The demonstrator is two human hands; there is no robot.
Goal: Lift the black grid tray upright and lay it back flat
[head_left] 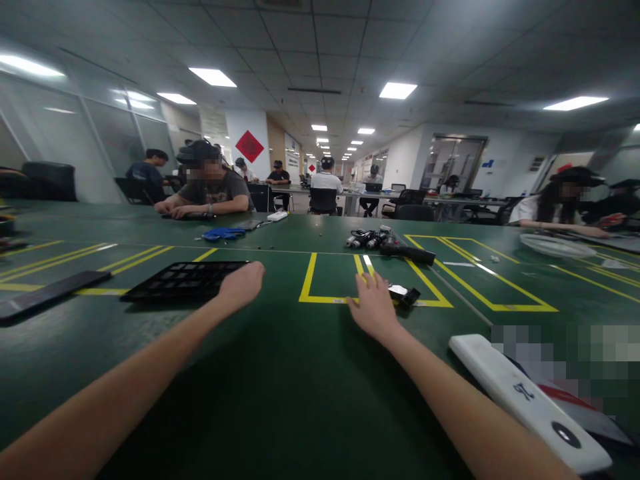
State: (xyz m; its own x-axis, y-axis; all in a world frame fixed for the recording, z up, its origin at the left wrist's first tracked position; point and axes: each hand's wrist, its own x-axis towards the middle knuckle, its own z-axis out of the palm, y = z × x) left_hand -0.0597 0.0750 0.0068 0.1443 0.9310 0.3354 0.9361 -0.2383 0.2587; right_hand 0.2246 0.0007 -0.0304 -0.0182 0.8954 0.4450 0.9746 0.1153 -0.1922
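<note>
My left hand (241,283) reaches forward with its fingers curled at the right edge of a black gridded tray (185,279) lying flat on the green table (280,373). My right hand (374,305) lies low over the table with fingers stretched forward, on the yellow marked rectangle (320,280). A small black and white part (406,294) sits just right of its fingertips, not held. Whether the left hand grips the tray edge is hidden.
A black power tool (407,253) and several small cylinders (363,239) lie further back. A white flat device (530,400) is at near right, a dark strip (50,293) at left, blue gloves (223,233) beyond. Other people sit at the far side and further tables.
</note>
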